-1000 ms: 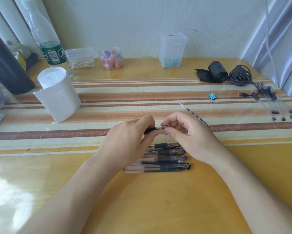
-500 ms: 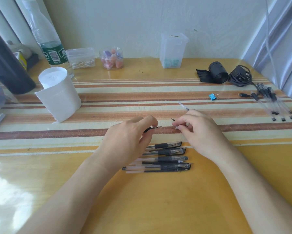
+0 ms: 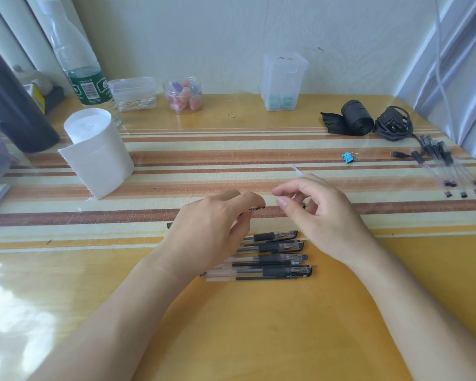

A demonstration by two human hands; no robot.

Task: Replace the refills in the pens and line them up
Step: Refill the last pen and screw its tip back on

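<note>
Pinching black-gripped clear plastic pen (image 3: 254,209), left hand (image 3: 212,229); right hand (image 3: 318,215) loosely spread, above yellow wooden counter (image 3: 258,325).

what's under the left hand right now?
The left hand pinches a black pen whose two ends poke out on either side; its middle is covered. Beneath the hand, the left ends of the lined-up pens are hidden.

Both hands, left (image 3: 212,224) and right (image 3: 319,213), hover above lined-up pens (image 3: 272,255).
</note>
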